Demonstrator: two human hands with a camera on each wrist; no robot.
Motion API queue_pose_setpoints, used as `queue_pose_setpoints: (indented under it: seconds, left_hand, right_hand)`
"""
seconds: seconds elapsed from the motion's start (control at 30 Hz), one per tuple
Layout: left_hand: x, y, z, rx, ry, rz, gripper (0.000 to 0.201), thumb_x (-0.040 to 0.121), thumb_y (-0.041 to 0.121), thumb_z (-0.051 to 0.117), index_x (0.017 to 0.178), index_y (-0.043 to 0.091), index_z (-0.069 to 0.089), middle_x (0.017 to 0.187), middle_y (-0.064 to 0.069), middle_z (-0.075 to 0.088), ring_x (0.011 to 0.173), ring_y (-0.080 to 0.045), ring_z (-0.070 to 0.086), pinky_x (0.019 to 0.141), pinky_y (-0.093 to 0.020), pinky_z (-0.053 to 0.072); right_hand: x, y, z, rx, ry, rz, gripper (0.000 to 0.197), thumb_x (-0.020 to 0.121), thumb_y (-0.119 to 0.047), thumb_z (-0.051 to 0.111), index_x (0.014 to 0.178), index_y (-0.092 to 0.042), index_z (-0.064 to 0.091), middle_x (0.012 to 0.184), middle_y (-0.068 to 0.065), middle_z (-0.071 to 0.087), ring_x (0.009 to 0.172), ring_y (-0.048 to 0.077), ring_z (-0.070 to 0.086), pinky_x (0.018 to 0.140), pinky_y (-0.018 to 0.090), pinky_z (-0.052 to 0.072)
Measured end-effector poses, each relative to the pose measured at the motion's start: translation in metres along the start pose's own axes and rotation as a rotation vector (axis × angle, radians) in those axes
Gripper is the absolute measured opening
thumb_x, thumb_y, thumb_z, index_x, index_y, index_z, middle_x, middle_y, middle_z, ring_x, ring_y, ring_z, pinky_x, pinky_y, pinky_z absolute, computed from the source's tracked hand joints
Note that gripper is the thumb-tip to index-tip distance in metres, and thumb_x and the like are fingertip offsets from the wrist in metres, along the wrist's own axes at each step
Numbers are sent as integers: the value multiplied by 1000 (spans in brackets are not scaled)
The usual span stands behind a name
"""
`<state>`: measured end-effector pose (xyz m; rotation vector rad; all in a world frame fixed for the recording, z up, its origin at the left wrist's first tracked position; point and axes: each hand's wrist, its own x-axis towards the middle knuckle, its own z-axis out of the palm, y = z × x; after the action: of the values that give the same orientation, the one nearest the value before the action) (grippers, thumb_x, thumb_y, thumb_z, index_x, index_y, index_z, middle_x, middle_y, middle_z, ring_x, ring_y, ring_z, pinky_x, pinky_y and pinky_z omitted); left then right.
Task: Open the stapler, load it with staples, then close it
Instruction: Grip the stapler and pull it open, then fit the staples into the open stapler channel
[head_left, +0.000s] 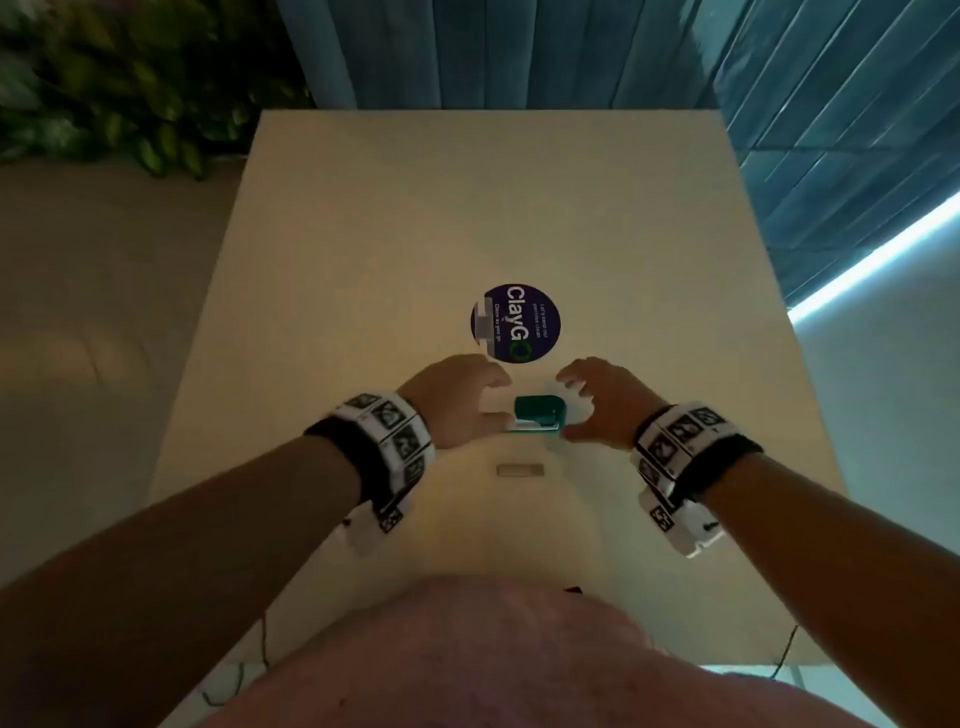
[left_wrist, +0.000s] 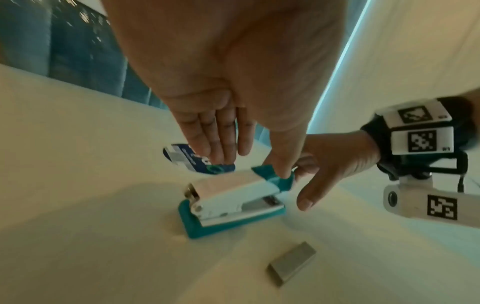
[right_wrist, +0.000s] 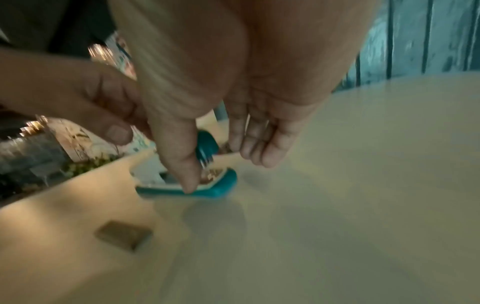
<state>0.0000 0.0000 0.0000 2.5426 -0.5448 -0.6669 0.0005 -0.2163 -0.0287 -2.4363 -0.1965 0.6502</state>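
Nearest you, at 6 o'clock from the stapler, a grey strip of staples (head_left: 520, 470) lies flat on the bench (head_left: 363, 260), apart from both hands and from the stapler.

Beyond it, the teal and white stapler (head_left: 537, 414) sits on the bench between your two hands, its teal base flat on the surface. The left wrist view shows the white upper arm raised at an angle off the base at its teal-tipped front end, with the metal channel exposed below it.

Your left hand (head_left: 460, 402) is at 9 o'clock of the stapler. Its thumb lies on the teal front tip of the upper arm; its four fingers (left_wrist: 218, 135) are straight and held together, reaching over the stapler toward the sticker without gripping anything. Contact is by the thumb only, as far as the left wrist view shows.

Your right hand (head_left: 605, 408) is at 3 o'clock of the stapler. Its thumb tip (right_wrist: 188, 183) presses down at the near edge of the teal base, while the fingers are loosely bent and spread above the bench on the far side. The right wrist view is blurred, so the fingers' contact with the stapler cannot be confirmed; they appear clear of it.

Further out, at 12 o'clock from the stapler, a round dark blue sticker (head_left: 516, 322) reading "ClayGO" is fixed to the bench. Past the far bench edge hang blue curtains (head_left: 571, 52), with green foliage (head_left: 104, 78) at 10 o'clock.
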Motion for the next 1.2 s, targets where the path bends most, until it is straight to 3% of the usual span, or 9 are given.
queue_pose_setpoints:
  seconds: [0.1, 0.27, 0.5, 0.73, 0.87, 0.93, 1.0, 1.07, 1.2]
  left_hand:
    - [16, 11, 10, 42, -47, 30, 55, 75, 36, 69, 121, 12, 49, 121, -12, 55, 111, -27, 50, 94, -41, 44]
    - [33, 21, 22, 70, -45, 84, 26, 71, 24, 70, 90, 10, 59, 93, -14, 59, 86, -32, 56, 66, -33, 40]
    - [38, 21, 17, 101, -51, 113, 30, 75, 24, 68, 100, 10, 60, 100, -12, 62, 91, -31, 57, 77, -41, 49]
    - [10, 4, -1, -145, 164, 171, 36, 75, 17, 70, 108, 13, 56, 105, -9, 63, 93, -23, 60, 84, -38, 52]
    - [-20, -27, -12, -317, 264, 123, 36, 68, 11, 77, 99, 18, 59, 92, 8, 62, 87, 0, 60, 83, -9, 47]
    - [-38, -50, -14, -328, 308, 51, 38, 64, 12, 79, 96, 23, 59, 88, 15, 64, 87, 6, 59, 81, -3, 44]
    - [-52, -73, -12, -312, 339, -18, 36, 63, 12, 80, 91, 24, 61, 88, 14, 66, 85, 3, 61, 78, -7, 48]
    - [-57, -90, -9, -266, 325, -84, 32, 64, 16, 81, 88, 24, 63, 86, 9, 67, 82, -4, 62, 77, -20, 53]
    - [-48, -103, 4, -166, 228, -141, 25, 67, 22, 80, 87, 21, 64, 88, -5, 65, 79, -21, 60, 71, -35, 50]
  right_hand:
    - [5, 3, 9, -32, -60, 31, 58, 58, -14, 84, 108, -11, 54, 103, 5, 51, 87, 16, 47, 79, 28, 42]
    - [13, 4, 11, -33, -17, 29, 44, 56, -13, 84, 93, -13, 61, 87, 0, 52, 78, 16, 51, 71, 27, 41]
    - [14, 5, 11, -37, -21, 36, 45, 56, -15, 83, 95, -14, 61, 86, -1, 54, 80, 19, 53, 77, 35, 50]
    - [10, 6, 10, -23, 6, 39, 40, 56, -16, 82, 91, -15, 62, 86, 0, 57, 78, 19, 54, 78, 39, 53]
    - [11, 6, 10, 0, 6, 32, 39, 57, -15, 83, 90, -15, 62, 84, 0, 56, 75, 18, 53, 77, 38, 54]
    - [11, 7, 11, 5, 5, 26, 39, 57, -14, 82, 90, -15, 62, 85, 0, 56, 76, 19, 53, 78, 38, 54]
    - [11, 8, 12, 2, 3, 20, 39, 58, -14, 82, 91, -15, 62, 86, 0, 56, 76, 19, 53, 77, 37, 53]
    - [11, 9, 13, 5, 9, 17, 40, 58, -14, 82, 92, -15, 62, 87, 0, 56, 76, 18, 54, 76, 34, 53]
    - [10, 13, 16, 6, 23, 10, 38, 60, -13, 81, 93, -14, 62, 86, -1, 56, 76, 16, 53, 71, 27, 47]
